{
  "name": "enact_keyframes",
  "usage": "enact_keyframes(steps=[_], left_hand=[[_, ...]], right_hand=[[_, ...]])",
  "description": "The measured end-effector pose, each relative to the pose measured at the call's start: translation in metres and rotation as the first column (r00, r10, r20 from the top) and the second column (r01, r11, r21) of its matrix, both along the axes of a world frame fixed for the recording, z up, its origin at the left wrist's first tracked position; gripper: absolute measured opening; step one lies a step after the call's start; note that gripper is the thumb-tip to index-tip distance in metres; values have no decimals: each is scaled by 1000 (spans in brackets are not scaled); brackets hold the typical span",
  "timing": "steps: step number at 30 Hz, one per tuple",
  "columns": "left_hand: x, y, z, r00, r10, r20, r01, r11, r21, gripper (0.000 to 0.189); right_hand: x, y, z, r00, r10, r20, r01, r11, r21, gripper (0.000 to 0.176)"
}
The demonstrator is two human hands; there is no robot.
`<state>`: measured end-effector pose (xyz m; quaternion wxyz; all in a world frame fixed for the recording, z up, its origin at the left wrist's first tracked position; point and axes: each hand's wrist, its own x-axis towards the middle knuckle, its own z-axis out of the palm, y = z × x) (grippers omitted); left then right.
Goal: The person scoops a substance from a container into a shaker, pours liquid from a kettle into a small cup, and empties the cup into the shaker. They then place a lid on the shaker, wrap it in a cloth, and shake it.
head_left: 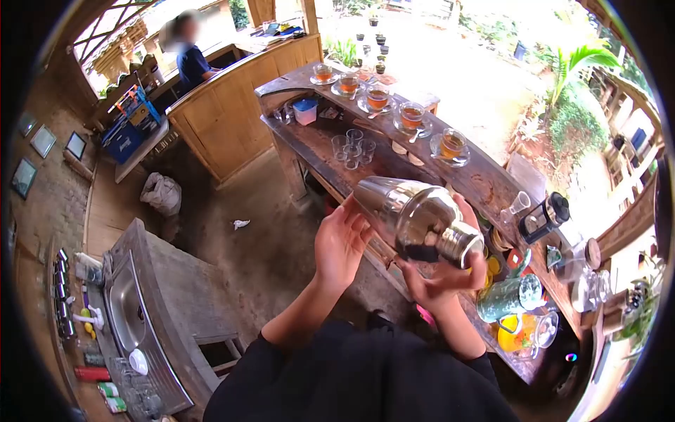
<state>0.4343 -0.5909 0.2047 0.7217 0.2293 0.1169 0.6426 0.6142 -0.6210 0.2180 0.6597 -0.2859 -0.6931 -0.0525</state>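
Observation:
A shiny metal cocktail shaker (415, 211) is tilted on its side in front of me, its capped end pointing right and down towards me. My left hand (342, 243) supports the base end, with fingers partly hidden behind it. Around the shoulder and cap, my right hand (446, 278) is wrapped, its fingers on both sides of the metal. Beyond the shaker, clear glasses (353, 149) are grouped on the lower level of the wooden counter (485, 169). Several glass cups of amber drink (377, 98) stand on saucers along the raised ledge.
A French press (545, 218), green jug (510, 299) and pitcher of orange drink (520, 330) crowd the counter at right. On the left is a steel sink (128, 299) with glassware beside it. A person (191, 53) in dark blue stands behind another wooden counter (239, 105).

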Motion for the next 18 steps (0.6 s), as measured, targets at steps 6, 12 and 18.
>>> enact_keyframes(steps=[6,12,18], left_hand=[[33,-6,18,992,-111,61,93,964,251,57],[43,40,27,989,-101,111,76,975,208,49],[51,40,6,968,-115,221,59,967,247,54]], right_hand=[[71,6,-77,960,279,5,-216,755,-619,67],[32,38,45,981,150,-125,-143,988,62,93],[26,58,25,967,110,-229,-69,981,180,82]])
